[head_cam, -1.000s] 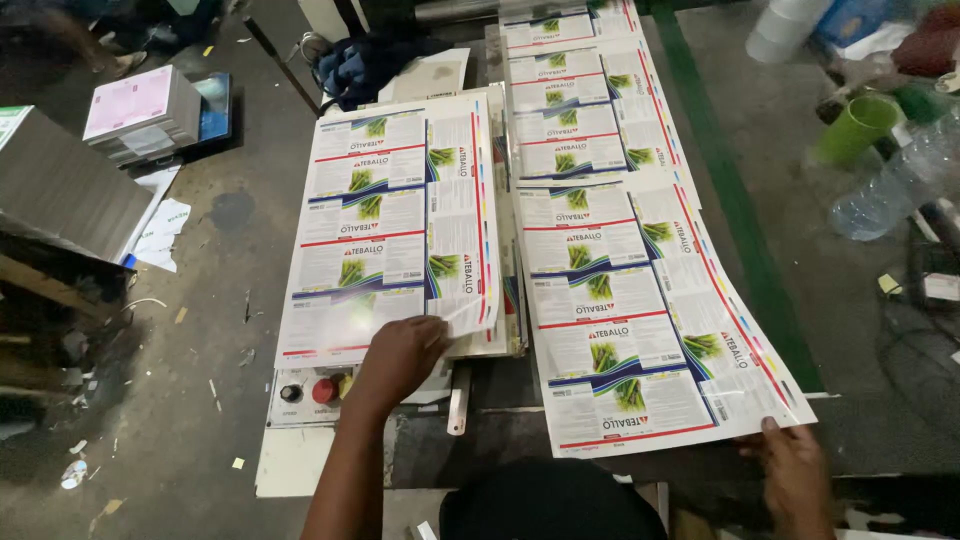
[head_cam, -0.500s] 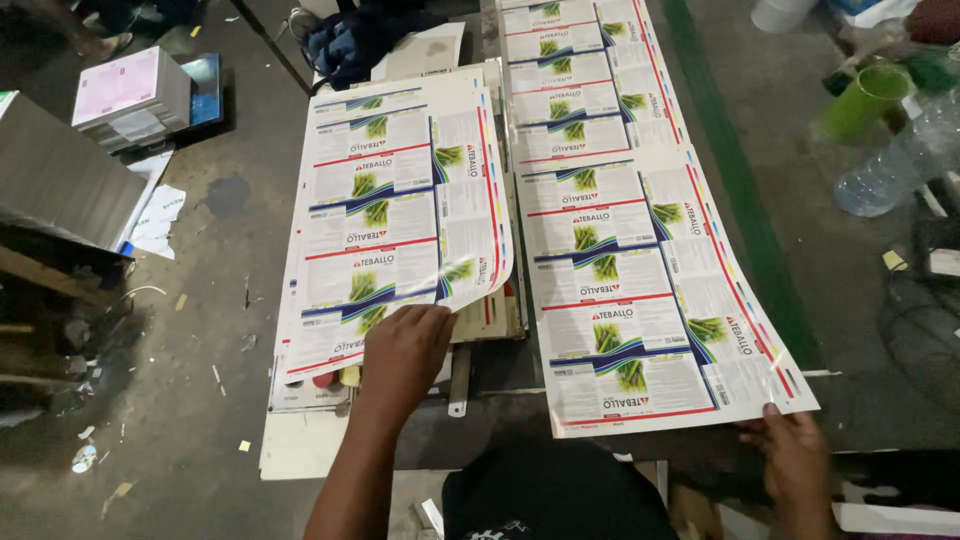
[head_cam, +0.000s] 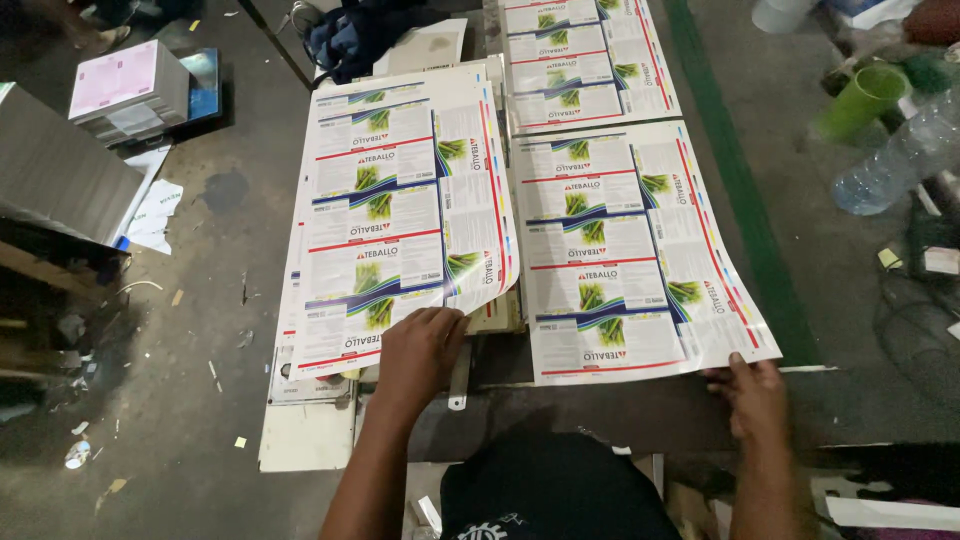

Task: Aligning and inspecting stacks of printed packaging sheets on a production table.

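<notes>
— So, seeing what at the lower middle of the frame?
— Seeing the left hand (head_cam: 418,345) lying palm down, fingers loosely spread, pressing on the near edge of the left stack of printed sheets (head_cam: 400,215); not pinching anything, as far as showing.
— And lying where, that stack?
— Lying on the worktop (head_cam: 560,410) at centre left, with its right edge curling up and bulging just beside the right printed sheet (head_cam: 630,250).
— Doing what at the lower right?
— Resting there the right hand (head_cam: 752,395), fingertips touching the near right corner of the right printed sheet; hard telling whether gripping the edge or only pressing it.
— Showing anything else around?
— Standing at the upper right a green cup (head_cam: 862,100), and lying just below it a clear plastic bottle (head_cam: 900,155). Sitting at the upper left on the floor a stack of pink-topped paper (head_cam: 130,90), well apart from both hands.
</notes>
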